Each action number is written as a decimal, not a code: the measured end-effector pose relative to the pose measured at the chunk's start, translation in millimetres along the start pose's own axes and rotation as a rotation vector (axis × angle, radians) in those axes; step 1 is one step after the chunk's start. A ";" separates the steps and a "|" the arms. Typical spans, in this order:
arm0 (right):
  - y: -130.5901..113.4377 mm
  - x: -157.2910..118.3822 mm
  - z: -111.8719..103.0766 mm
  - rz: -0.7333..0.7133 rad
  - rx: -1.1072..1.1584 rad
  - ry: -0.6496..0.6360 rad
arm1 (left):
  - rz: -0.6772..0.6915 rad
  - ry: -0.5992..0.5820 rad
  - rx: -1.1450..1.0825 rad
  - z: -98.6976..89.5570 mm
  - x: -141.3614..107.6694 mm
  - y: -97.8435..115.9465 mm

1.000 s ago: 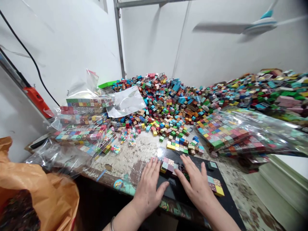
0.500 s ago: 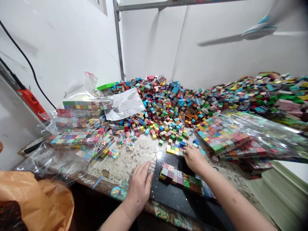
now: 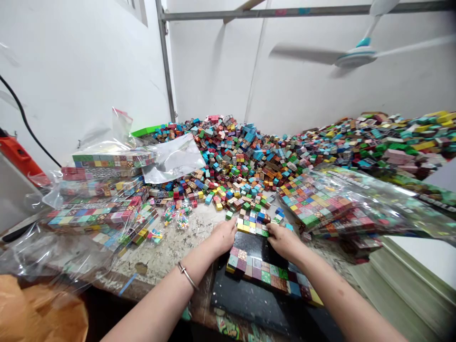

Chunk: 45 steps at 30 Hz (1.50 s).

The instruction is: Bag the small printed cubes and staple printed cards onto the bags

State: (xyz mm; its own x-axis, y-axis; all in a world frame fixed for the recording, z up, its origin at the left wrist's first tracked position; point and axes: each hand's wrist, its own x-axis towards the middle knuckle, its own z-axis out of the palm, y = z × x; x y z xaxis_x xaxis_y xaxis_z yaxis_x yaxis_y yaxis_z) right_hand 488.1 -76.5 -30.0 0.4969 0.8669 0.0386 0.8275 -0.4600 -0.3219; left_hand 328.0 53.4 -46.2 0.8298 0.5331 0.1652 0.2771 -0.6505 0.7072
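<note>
A short row of small patterned cubes [image 3: 252, 228], yellow, white and green, lies at the far edge of a black slab [image 3: 245, 299]. My left hand [image 3: 224, 236] has its fingertips at the left end of this row. Against the right end press the fingers of my right hand [image 3: 283, 241], so the row sits between both hands. Nearer to me on the slab is a longer joined strip of cubes [image 3: 272, 278], with a raised part at its left end. The undersides of my fingers are hidden.
A big heap of loose cubes [image 3: 228, 156] fills the back of the worn table [image 3: 142, 266]. Bagged cube slabs stand left [image 3: 96, 211] and right [image 3: 317, 199]. Small bagged pieces [image 3: 183, 221] lie left of centre. A ceiling fan [image 3: 356, 58] hangs above.
My left hand has moved from the slab's left edge forward to the left end of the short cube row. My right hand stays at the row's right end. The view has shifted slightly.
</note>
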 end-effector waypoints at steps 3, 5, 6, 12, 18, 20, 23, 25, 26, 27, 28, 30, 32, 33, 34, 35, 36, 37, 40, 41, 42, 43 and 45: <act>4.7 5.3 5.5 -0.036 0.116 0.002 | -0.022 -0.032 -0.067 2.0 1.9 -2.3; 6.6 8.1 9.4 -0.053 0.192 0.006 | -0.028 -0.041 -0.116 2.1 3.2 -4.1; 7.2 9.0 11.2 -0.059 0.229 0.007 | -0.027 -0.045 -0.142 1.9 3.9 -4.9; 3.7 10.3 11.6 -0.062 0.406 -0.004 | -0.013 -0.045 -0.289 -8.8 5.6 -0.6; -2.2 -2.6 -8.9 -0.062 0.414 0.002 | -0.018 -0.042 -0.338 -29.0 -7.9 14.9; -1.6 -11.5 -12.5 -0.047 0.370 0.004 | -0.020 -0.060 -0.340 -29.4 -13.6 14.9; -0.7 -23.6 -11.0 -0.016 0.285 -0.002 | -0.017 -0.108 -0.335 -23.1 -18.6 7.4; -1.2 -28.4 -8.6 -0.007 0.228 -0.017 | -0.015 -0.143 -0.327 -18.0 -19.0 -0.1; -1.8 -29.7 -7.9 -0.006 0.201 -0.022 | -0.016 -0.160 -0.320 -16.2 -18.4 -3.7; -2.6 -30.3 -7.8 -0.007 0.177 -0.023 | -0.016 -0.172 -0.312 -15.2 -17.3 -6.6; -3.5 -30.4 -8.2 -0.012 0.156 -0.018 | -0.014 -0.182 -0.300 -15.1 -15.8 -8.9; -5.4 -29.2 -10.1 -0.034 0.126 -0.008 | 0.006 -0.194 -0.271 -16.6 -11.8 -11.0; -7.1 -27.3 -11.6 -0.065 0.113 -0.016 | 0.048 -0.204 -0.243 -19.1 -6.7 -10.8; -7.7 -26.3 -11.7 -0.077 0.111 -0.027 | 0.073 -0.216 -0.232 -20.0 -4.0 -10.3; -8.1 -25.2 -11.5 -0.084 0.109 -0.038 | 0.098 -0.233 -0.221 -20.3 -1.3 -9.8; -8.3 -24.3 -10.8 -0.087 0.107 -0.047 | 0.118 -0.251 -0.209 -20.1 1.3 -9.5; -8.4 -23.3 -9.9 -0.088 0.105 -0.051 | 0.132 -0.266 -0.197 -19.4 3.7 -9.4; -8.3 -22.4 -9.0 -0.090 0.104 -0.053 | 0.141 -0.277 -0.184 -18.3 5.7 -9.5; -8.7 -20.2 -8.7 -0.113 0.108 -0.058 | 0.147 -0.287 -0.156 -16.4 8.8 -8.9; -9.4 -19.8 -10.2 -0.125 0.112 -0.058 | 0.146 -0.288 -0.151 -17.3 8.9 -7.7; -10.5 -19.8 -12.8 -0.139 0.116 -0.056 | 0.145 -0.288 -0.147 -19.4 8.6 -5.6; -11.9 -20.4 -16.5 -0.152 0.120 -0.051 | 0.144 -0.287 -0.143 -22.7 7.9 -2.6; -15.6 -23.8 -26.7 -0.172 0.127 -0.032 | 0.143 -0.277 -0.134 -32.4 5.5 6.9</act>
State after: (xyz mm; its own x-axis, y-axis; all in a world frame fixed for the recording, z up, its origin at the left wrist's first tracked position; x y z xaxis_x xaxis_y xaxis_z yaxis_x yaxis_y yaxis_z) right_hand 470.3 -95.1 -0.7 0.3406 0.9373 0.0736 0.8590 -0.2784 -0.4298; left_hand 318.8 69.3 -18.2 0.9609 0.2622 0.0889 0.0976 -0.6212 0.7775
